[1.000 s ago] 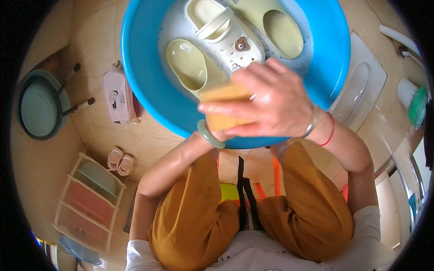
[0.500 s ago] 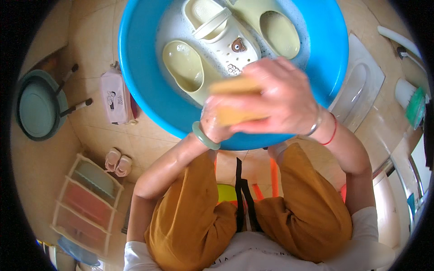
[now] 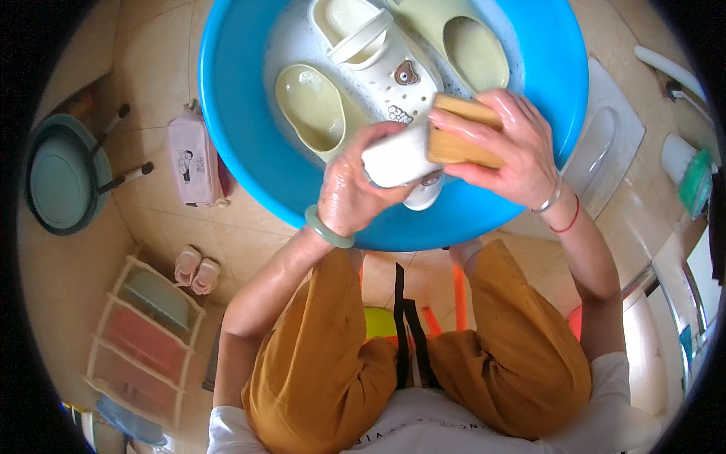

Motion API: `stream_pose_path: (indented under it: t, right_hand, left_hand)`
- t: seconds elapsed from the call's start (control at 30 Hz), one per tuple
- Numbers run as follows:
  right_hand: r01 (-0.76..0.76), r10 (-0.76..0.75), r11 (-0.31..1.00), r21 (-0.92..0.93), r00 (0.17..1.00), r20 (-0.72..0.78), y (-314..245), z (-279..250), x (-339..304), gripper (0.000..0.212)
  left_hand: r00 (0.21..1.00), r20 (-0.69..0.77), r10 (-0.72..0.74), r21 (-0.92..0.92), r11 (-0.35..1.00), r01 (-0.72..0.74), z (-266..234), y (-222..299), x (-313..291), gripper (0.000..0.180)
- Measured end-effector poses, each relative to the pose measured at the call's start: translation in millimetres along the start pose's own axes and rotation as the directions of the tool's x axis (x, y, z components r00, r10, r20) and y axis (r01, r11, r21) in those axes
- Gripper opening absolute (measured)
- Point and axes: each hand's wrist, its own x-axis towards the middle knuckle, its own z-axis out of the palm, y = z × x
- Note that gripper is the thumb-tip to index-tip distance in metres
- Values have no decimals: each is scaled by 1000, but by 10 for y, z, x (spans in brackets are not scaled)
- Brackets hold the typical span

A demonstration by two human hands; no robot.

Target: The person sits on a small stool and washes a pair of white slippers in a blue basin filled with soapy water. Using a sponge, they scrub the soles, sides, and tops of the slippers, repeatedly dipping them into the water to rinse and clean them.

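Over the front of a blue basin (image 3: 249, 163), my left hand (image 3: 349, 185) grips a white, rounded bar of soap (image 3: 395, 157). My right hand (image 3: 514, 147) is closed round a wooden scrubbing brush (image 3: 465, 147), whose end touches the soap; its bristles are hidden. Behind them a white clog (image 3: 382, 76) with a bear charm lies in sudsy water. Pale green shoes lie on either side of it, the left one (image 3: 308, 106) and the right one (image 3: 476, 57). Below the soap shows a white shoe end (image 3: 423, 198) with a brown charm, mostly covered.
Left of the basin are a pink pouch (image 3: 195, 159), stacked green pans (image 3: 68, 178), small pink shoes (image 3: 197, 270) and a rack (image 3: 147, 340). To the right, a white floor-level fixture (image 3: 605, 136) adjoins the basin, with a green-and-white brush (image 3: 692, 181) beyond it.
My right hand has moved right with the brush, which was blurred over my left hand. The soap in my left hand now shows, and that hand has shifted slightly left.
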Motion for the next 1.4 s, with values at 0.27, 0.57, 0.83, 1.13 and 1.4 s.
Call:
stream_pose_path:
  t: [0.27,0.57,0.83,1.13,1.4]
  right_hand:
    - [0,21,980,199,994,-103,-234,265,327,51]
    - [-522,692,709,-475,643,327,329,840,-484,43]
    - [-526,500,664,531,841,208,423,677,-554,56]
    - [160,-158,984,83,987,-33,-424,250,421,54]
    - [-120,146,922,367,988,-43,76,108,-85,53]
  left_hand:
    - [996,83,36,20,999,-38,6,-50,-15,54]
    - [988,63,-140,-264,953,152,-151,-290,-122,78]
    - [981,103,-162,-187,966,179,-276,-255,-28,80]
    - [974,104,202,-200,963,-178,154,-381,-43,59]
    - [990,83,111,-91,990,-104,108,21,-5,62]
